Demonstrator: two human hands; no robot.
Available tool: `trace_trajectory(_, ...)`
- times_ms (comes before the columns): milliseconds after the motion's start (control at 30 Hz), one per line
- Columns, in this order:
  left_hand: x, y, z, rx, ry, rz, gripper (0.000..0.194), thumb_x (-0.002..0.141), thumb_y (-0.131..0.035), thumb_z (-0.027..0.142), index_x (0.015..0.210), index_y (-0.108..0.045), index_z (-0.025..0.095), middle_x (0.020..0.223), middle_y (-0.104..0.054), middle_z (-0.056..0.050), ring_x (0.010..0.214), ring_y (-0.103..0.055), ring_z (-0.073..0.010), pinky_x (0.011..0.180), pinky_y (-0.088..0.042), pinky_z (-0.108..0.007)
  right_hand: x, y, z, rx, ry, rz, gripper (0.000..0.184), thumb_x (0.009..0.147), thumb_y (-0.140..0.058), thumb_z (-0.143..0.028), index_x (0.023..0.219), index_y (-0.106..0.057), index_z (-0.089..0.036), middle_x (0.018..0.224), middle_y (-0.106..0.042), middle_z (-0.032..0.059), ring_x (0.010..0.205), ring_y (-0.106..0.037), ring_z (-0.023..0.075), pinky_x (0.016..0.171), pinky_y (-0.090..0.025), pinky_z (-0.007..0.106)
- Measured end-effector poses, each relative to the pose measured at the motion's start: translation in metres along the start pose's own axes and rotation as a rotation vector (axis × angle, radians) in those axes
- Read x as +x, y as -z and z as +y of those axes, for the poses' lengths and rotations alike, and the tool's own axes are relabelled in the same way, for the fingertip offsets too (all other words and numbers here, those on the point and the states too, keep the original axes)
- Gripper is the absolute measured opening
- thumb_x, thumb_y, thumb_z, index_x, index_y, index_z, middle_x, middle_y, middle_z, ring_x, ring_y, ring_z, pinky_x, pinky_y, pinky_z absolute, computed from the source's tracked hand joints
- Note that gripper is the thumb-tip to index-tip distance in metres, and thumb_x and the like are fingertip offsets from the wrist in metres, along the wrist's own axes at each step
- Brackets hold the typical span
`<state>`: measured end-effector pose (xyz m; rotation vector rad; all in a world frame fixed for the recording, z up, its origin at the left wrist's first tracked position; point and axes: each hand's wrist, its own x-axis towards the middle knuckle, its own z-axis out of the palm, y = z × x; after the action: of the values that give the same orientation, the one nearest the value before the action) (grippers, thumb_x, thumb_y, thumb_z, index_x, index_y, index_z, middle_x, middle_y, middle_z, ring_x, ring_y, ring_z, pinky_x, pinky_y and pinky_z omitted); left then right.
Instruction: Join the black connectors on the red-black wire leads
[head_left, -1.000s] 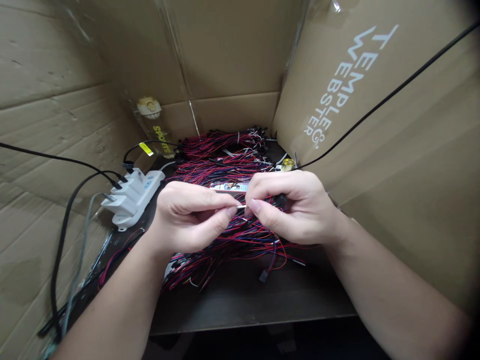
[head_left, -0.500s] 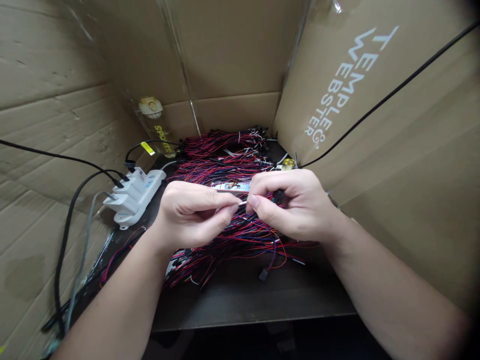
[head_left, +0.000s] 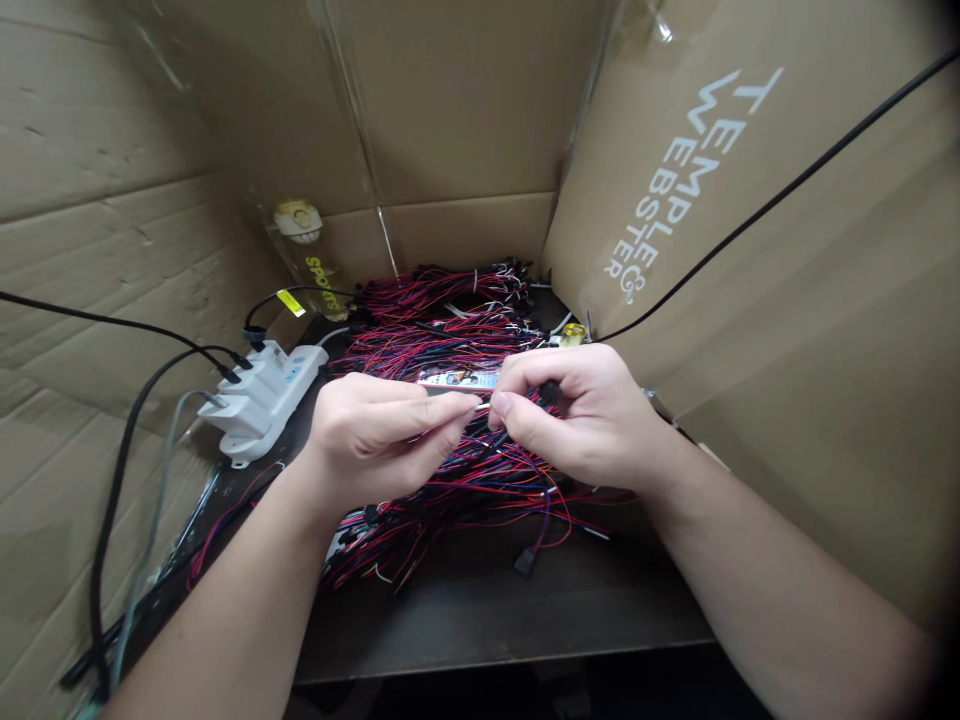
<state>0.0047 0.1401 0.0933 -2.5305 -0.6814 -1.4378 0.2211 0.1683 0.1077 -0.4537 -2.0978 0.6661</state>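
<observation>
My left hand point(head_left: 375, 432) and my right hand point(head_left: 577, 405) meet fingertip to fingertip above a heap of red, blue and black wires point(head_left: 465, 440) on a dark table point(head_left: 487, 610). Between the pinched fingers shows a thin pale piece, a wire end or tie point(head_left: 484, 406). My right hand also closes around a small black connector point(head_left: 550, 392) with wires trailing from it. More bundled wires point(head_left: 442, 290) lie at the back of the table. Exactly what my left fingers pinch is too small to tell beyond the thin pale end.
Cardboard walls point(head_left: 750, 250) enclose the table on three sides. A white power strip point(head_left: 259, 400) with black cables plugged in sits at the left. A clear bottle point(head_left: 307, 255) stands at the back left. A loose black connector point(head_left: 525, 560) lies near the front.
Both hands stay pinched together over the wires with only slight finger movement; the view has shifted a little.
</observation>
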Motion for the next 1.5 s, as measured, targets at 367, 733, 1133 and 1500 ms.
trace_trajectory(367, 0.001, 0.002, 0.001, 0.061, -0.012, -0.019, 0.024, 0.083, -0.072, 0.004, 0.101, -0.078, 0.017, 0.060, -0.069, 0.004, 0.049, -0.059, -0.0040, 0.053, -0.048, -0.013, 0.000, 0.000, 0.001, -0.052, -0.003, 0.025, 0.016, 0.085, -0.062, -0.012, 0.072, -0.071, -0.012, 0.066, -0.068, -0.0005, 0.057, -0.055, 0.0059, 0.053, -0.039, 0.018)
trace_trajectory(733, 0.002, -0.006, 0.003, 0.014, 0.035, 0.005, 0.024, 0.082, -0.070, 0.011, 0.102, -0.076, 0.022, 0.060, -0.069, 0.003, 0.043, -0.054, -0.0070, 0.044, -0.043, -0.020, -0.001, -0.006, -0.001, -0.008, 0.040, 0.025, 0.017, 0.086, -0.061, -0.011, 0.070, -0.066, -0.012, 0.066, -0.066, 0.0000, 0.059, -0.056, 0.0068, 0.058, -0.043, 0.018)
trace_trajectory(1133, 0.009, 0.003, 0.013, -0.075, 0.147, -0.025, 0.004, 0.084, -0.068, 0.014, 0.084, -0.071, 0.017, 0.060, -0.065, 0.002, 0.048, -0.053, -0.0060, 0.047, -0.042, -0.018, -0.002, -0.008, -0.008, -0.050, 0.133, 0.036, 0.018, 0.085, -0.060, -0.007, 0.068, -0.063, -0.013, 0.065, -0.063, -0.0001, 0.060, -0.054, 0.0064, 0.063, -0.044, 0.020)
trace_trajectory(1500, 0.007, 0.004, 0.014, -0.075, 0.132, -0.024, 0.004, 0.082, -0.071, 0.009, 0.079, -0.071, 0.012, 0.055, -0.062, 0.004, 0.043, -0.045, -0.0010, 0.045, -0.037, -0.012, -0.004, -0.010, -0.008, -0.061, 0.170, 0.050, 0.016, 0.084, -0.063, -0.006, 0.068, -0.064, -0.010, 0.066, -0.061, -0.0003, 0.063, -0.052, 0.0048, 0.066, -0.043, 0.018)
